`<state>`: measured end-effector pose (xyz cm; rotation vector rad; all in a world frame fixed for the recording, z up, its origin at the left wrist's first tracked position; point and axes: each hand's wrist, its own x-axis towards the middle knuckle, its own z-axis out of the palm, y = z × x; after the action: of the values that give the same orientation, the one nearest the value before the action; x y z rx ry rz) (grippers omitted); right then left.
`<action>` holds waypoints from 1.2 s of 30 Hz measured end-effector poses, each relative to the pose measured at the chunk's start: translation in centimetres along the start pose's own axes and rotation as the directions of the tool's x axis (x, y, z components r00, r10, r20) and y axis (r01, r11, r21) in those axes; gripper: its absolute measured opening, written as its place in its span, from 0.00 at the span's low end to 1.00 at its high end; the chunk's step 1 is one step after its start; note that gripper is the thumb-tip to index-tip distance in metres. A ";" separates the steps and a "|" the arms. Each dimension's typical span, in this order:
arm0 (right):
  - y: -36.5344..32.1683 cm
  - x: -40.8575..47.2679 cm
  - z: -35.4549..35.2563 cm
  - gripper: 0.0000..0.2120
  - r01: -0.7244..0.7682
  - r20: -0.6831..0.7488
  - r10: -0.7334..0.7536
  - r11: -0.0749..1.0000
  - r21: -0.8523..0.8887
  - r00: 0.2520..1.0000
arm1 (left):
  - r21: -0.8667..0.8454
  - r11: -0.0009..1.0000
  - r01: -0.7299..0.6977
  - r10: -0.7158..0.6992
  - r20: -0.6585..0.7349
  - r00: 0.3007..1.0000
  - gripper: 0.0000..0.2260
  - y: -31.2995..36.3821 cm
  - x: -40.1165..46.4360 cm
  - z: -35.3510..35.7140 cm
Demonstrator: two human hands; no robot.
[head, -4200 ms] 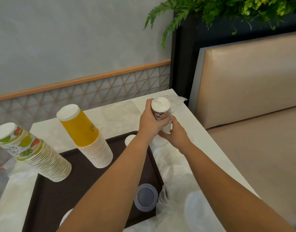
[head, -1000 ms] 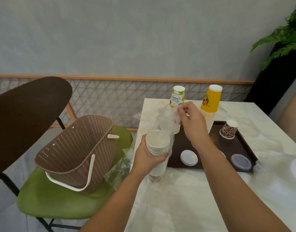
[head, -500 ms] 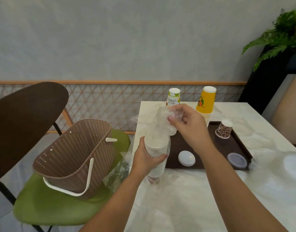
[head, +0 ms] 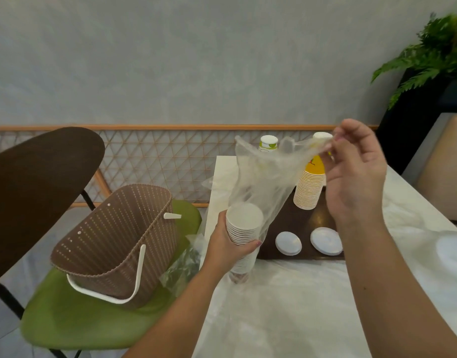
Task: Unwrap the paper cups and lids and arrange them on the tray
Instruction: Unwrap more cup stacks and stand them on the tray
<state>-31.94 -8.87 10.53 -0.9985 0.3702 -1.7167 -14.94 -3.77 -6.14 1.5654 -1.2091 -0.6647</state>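
The clear, crumpled plastic wrapper point(head: 263, 177) veils the green-printed stack of paper cups point(head: 268, 143) behind it, so little but the top shows. The raised right hand point(head: 354, 171) covers part of the yellow stack of paper cups point(head: 310, 187) and the far right of the dark brown tray point(head: 299, 218). A pale round shape point(head: 452, 251), perhaps a lid, is blurred at the right edge. The leafy green potted fern point(head: 434, 55) is cut off there too.
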 end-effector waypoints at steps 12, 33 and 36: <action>8.7 -4.8 -4.6 0.39 -0.085 0.365 0.590 0.597 -0.798 0.720 | -0.063 0.998 0.013 -0.013 0.015 1.000 0.34 -1.3 -0.2 0.6; 15.2 -8.8 -7.0 0.35 -0.235 0.133 0.654 0.444 -0.865 0.745 | 0.052 0.981 0.188 -0.191 0.068 0.979 0.39 -7.2 -1.2 3.3; 15.9 -9.2 -7.9 0.35 -0.238 0.120 0.658 0.428 -0.872 0.744 | -0.011 0.972 0.234 -0.226 0.218 0.950 0.41 -7.3 -1.6 2.5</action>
<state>-27.09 -8.55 -8.85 -1.7277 1.0992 -0.6654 -14.88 -3.31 -13.99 1.6502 -1.1716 -1.0255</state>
